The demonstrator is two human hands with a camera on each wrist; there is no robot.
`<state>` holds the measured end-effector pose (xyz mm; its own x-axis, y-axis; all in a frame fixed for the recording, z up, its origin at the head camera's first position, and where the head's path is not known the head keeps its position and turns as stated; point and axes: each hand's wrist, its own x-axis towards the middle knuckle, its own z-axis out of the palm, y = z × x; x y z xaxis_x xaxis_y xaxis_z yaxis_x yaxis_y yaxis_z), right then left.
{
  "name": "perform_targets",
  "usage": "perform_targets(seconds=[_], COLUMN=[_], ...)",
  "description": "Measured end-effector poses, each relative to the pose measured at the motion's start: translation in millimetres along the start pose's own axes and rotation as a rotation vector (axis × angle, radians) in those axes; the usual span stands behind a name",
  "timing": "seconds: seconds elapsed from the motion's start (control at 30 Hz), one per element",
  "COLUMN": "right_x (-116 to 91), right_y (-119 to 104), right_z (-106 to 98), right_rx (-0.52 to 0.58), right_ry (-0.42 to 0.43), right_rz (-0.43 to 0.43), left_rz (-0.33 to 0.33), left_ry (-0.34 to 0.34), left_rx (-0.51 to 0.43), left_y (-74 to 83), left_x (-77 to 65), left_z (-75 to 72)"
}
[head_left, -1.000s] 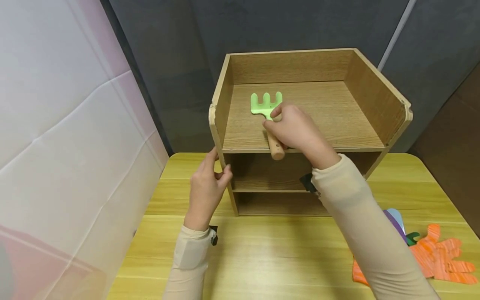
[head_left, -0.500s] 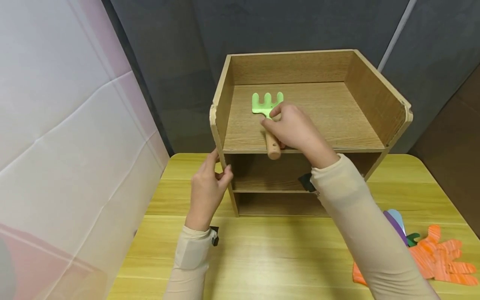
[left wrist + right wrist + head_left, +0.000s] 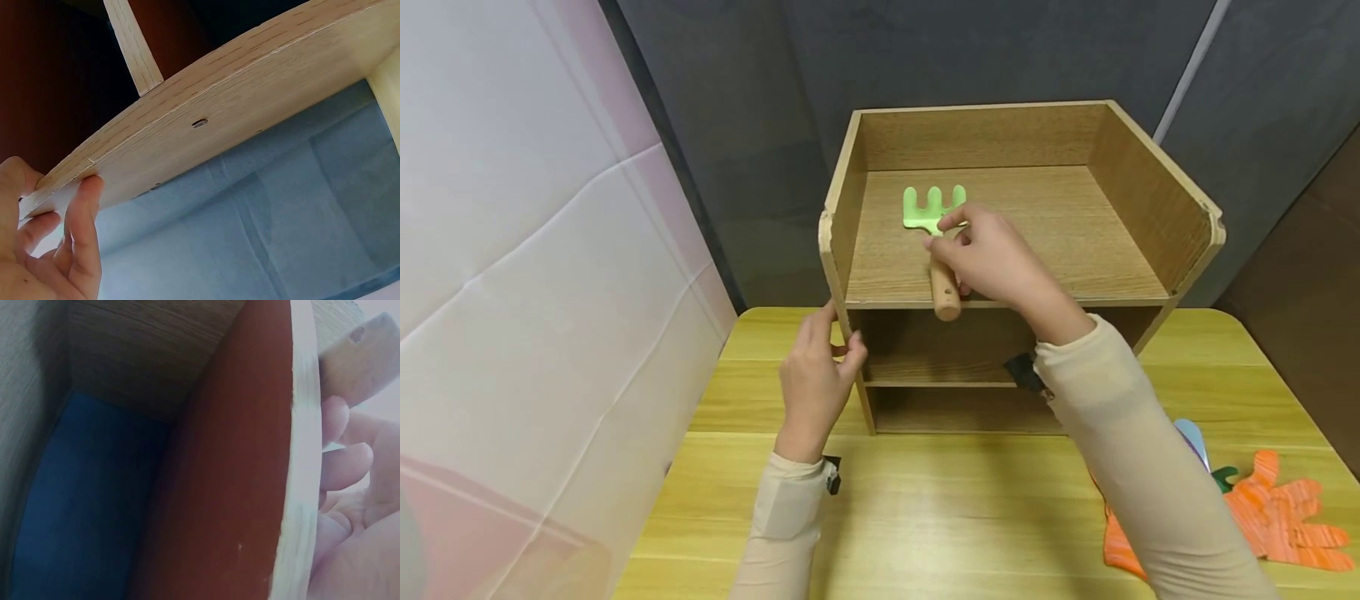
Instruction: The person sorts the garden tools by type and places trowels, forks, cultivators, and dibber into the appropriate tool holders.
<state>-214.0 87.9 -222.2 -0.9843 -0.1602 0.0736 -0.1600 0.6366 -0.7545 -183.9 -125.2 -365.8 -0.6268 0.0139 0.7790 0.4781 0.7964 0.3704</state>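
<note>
A small green hand rake (image 3: 923,219) with a wooden handle lies on the top of a wooden shelf unit (image 3: 1037,208), tines toward the back. Its handle end sticks out over the front edge. My right hand (image 3: 996,254) has thumb and index fingertip at the rake's neck, the other fingers curled loosely beside the handle. In the right wrist view, those fingers sit behind the board edge, near the handle end (image 3: 362,359). My left hand (image 3: 814,375) grips the front edge of the unit's left side panel (image 3: 206,94), thumb on one face and fingers on the other.
Orange gloves (image 3: 1273,512) lie at the right of the yellow wooden table (image 3: 940,517), partly behind my right sleeve. A blue piece (image 3: 1192,437) and a dark green piece (image 3: 1225,477) lie by them. A white panel (image 3: 550,250) stands at left.
The rake's handle end has swung slightly left. My right wrist has shifted a little right, and a wider gap shows between thumb and index finger. My left hand keeps its hold on the panel.
</note>
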Motion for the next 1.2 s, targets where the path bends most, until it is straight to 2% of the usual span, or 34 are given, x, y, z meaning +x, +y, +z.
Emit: perform_targets(seconds=[0.13, 0.33, 0.47, 0.87, 1.03, 1.2], right_x=[-4, -18, -31, -80, -96, -109], right_y=[4, 13, 14, 18, 28, 43], right_z=[-5, -18, -28, -57, -70, -81], right_rx=[0.068, 0.189, 0.23, 0.195, 0.207, 0.178], right_ry=[0.006, 0.082, 0.118, 0.165, 0.204, 0.259], right_rz=[-0.013, -0.054, -0.075, -0.112, -0.172, -0.19], left_rz=[0.009, 0.032, 0.035, 0.035, 0.042, 0.047], left_ry=[0.007, 0.014, 0.005, 0.001, -0.004, -0.003], left_rx=[0.022, 0.051, 0.05, 0.048, 0.051, 0.054], left_y=[0.2, -0.2, 0.7, -4.2, -3.7, -3.1], left_x=[-0.5, -1.9, -2.5, -4.8, -2.8, -1.1], left_z=[0.3, 0.0, -1.7, -4.0, -5.0, -4.9])
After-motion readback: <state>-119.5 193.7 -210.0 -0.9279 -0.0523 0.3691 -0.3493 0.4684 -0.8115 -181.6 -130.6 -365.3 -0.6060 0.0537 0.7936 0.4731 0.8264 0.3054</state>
